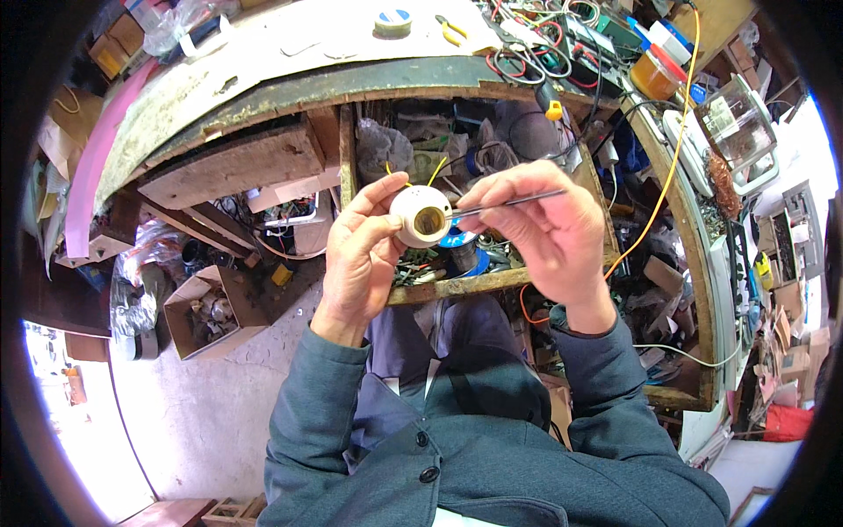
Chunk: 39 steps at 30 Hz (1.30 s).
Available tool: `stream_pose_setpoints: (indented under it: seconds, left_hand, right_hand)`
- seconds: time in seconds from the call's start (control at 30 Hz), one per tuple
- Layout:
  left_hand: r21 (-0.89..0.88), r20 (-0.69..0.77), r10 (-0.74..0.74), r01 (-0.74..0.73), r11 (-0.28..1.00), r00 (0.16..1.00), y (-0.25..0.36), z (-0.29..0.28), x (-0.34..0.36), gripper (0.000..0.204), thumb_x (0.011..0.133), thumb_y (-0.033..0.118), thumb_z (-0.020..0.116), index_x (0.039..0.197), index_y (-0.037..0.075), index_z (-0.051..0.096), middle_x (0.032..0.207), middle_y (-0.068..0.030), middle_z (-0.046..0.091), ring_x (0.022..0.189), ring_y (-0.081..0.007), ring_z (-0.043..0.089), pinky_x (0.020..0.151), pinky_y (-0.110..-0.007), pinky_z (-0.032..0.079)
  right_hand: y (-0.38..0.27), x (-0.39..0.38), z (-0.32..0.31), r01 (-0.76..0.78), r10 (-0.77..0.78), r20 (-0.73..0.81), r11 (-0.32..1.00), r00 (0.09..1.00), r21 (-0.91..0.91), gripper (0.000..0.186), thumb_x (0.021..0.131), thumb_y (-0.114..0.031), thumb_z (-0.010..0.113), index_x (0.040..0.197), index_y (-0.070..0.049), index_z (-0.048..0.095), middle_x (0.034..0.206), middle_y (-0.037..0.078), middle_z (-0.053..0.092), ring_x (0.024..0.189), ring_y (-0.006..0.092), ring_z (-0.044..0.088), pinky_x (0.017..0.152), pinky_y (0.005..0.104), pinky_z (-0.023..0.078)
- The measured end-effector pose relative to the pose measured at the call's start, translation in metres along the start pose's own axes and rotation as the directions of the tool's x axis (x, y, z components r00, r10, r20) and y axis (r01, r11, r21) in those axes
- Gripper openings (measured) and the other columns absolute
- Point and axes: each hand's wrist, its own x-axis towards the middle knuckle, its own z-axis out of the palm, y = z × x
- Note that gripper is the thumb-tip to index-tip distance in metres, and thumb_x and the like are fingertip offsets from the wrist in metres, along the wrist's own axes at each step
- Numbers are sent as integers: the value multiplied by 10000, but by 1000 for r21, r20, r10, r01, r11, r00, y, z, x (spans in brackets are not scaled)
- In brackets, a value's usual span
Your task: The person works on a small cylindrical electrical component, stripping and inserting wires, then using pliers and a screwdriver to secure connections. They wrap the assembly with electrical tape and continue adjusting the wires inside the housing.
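My left hand (362, 255) is closed around the rim of a white round lamp holder (407, 200), with thumb and fingers on its left side. Its open socket, brassy inside, faces me. Two short yellow wires (437, 170) stick out at its far side. In the fingers of my right hand (549, 241) lies a slim dark metal rod-like tool (518, 202); its exact kind is hard to make out. The tool's tip meets the right edge of the lamp holder, near small holes. Both hands are above an open drawer (443, 288), in front of my lap.
A spool of wire (464, 256) and loose small parts fill the drawer. The bench top (290, 61) beyond carries a round tin (392, 24), yellow-handled pliers (451, 32) and tangled test leads. An orange cable (665, 189) hangs at the right. A cardboard box (211, 312) stands low left.
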Motion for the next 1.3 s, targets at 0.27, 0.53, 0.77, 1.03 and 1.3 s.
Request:
stream_pose_setpoints:
  seconds: [0.27, 0.53, 0.77, 1.03, 1.3]
  left_hand:
    - [-34, 9, -39, 39, 999, 999, 6, 5, -2, 572, 967, 147, 732, 1475, -27, 538, 1344, -142, 649, 1240, -235, 654, 1053, -394, 554]
    - [17, -18, -52, 53, 998, 998, 5, 6, -1, 678, 899, 106, 828, 1493, -13, 523, 1308, -135, 677, 1207, -227, 668, 1022, -385, 559]
    - [98, -11, -62, 63, 993, 998, 6, 8, -1, 696, 892, 112, 830, 1494, -53, 523, 1338, -158, 664, 1225, -245, 666, 1073, -375, 549]
    - [28, 3, -80, 79, 996, 997, 7, 8, -1, 642, 917, 85, 815, 1482, -36, 533, 1321, -156, 680, 1209, -245, 680, 1035, -393, 563]
    - [57, -14, -72, 72, 996, 997, 5, 9, 0, 654, 903, 147, 823, 1460, -55, 547, 1343, -184, 673, 1214, -256, 686, 1056, -389, 573]
  right_hand:
    - [8, 4, 5, 273, -244, 123, 854, 962, -443, 192, 850, 29, 832, 1030, -18, 781, 978, 129, 781, 865, 258, 775, 763, 331, 616]
    - [18, 3, 11, 292, -274, 109, 821, 955, -490, 190, 862, 11, 825, 1041, -41, 789, 957, 115, 757, 845, 266, 749, 729, 341, 604]
    - [20, 2, 12, 309, -288, 122, 807, 950, -503, 169, 868, 4, 816, 1026, -41, 779, 957, 116, 760, 839, 278, 754, 725, 350, 604]
    - [20, 2, 13, 328, -314, 119, 781, 942, -531, 175, 847, 29, 840, 1007, -19, 786, 966, 130, 767, 815, 248, 769, 703, 316, 610]
    - [20, 2, 13, 323, -316, 108, 778, 942, -539, 178, 847, 18, 846, 1007, -23, 778, 956, 134, 765, 816, 255, 767, 705, 323, 605]
